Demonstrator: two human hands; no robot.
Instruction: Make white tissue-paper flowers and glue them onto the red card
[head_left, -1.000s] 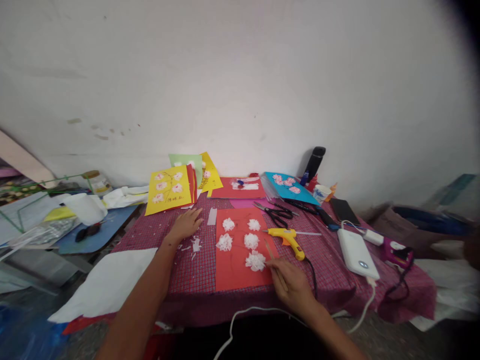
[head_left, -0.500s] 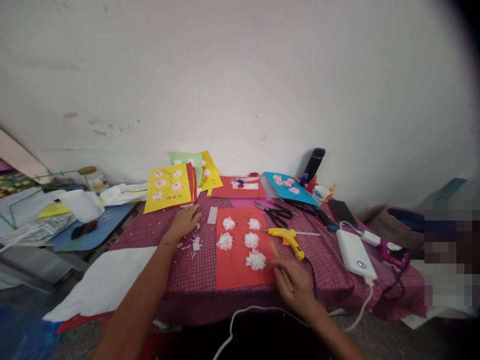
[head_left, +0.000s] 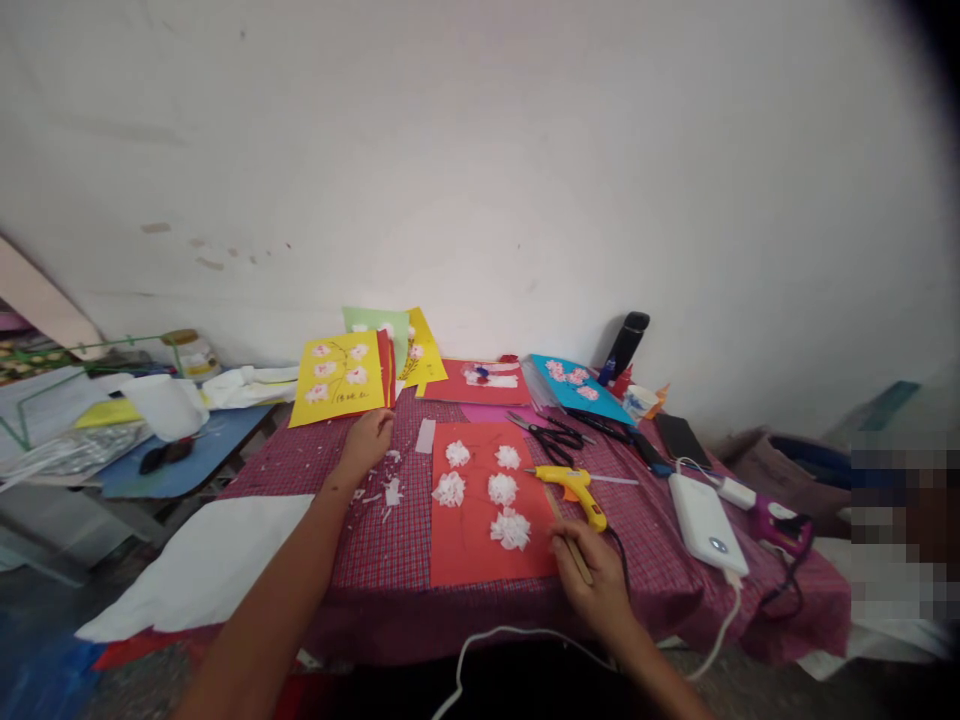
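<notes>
In the head view, a red sheet (head_left: 472, 555) lies before me, bearing several crumpled white paper flowers (head_left: 511, 529) and faint dark lines. At its lower right edge, my right hand (head_left: 592, 572) is closed around a thin tan stick (head_left: 577, 560). My left hand (head_left: 367, 443) rests on the cloth just below a stack of cards topped by a yellow flower card (head_left: 337, 375). Its fingers are drawn together; what they hold, if anything, is hidden. White paper scraps (head_left: 392, 491) lie beside that hand. A yellow glue gun (head_left: 574, 485) touches the red sheet's right side.
Black scissors (head_left: 555, 438) lie beyond the glue gun. Behind them are a blue flower card (head_left: 577, 385) and a black bottle (head_left: 626, 340). A white power bank (head_left: 709, 525) with cables is at right. White paper (head_left: 202, 560) hangs over the left front edge.
My left hand's fingers, stretched out before, are now drawn together near the yellow card stack. My right hand keeps the stick, shifted slightly lower in view. The camera has moved a little.
</notes>
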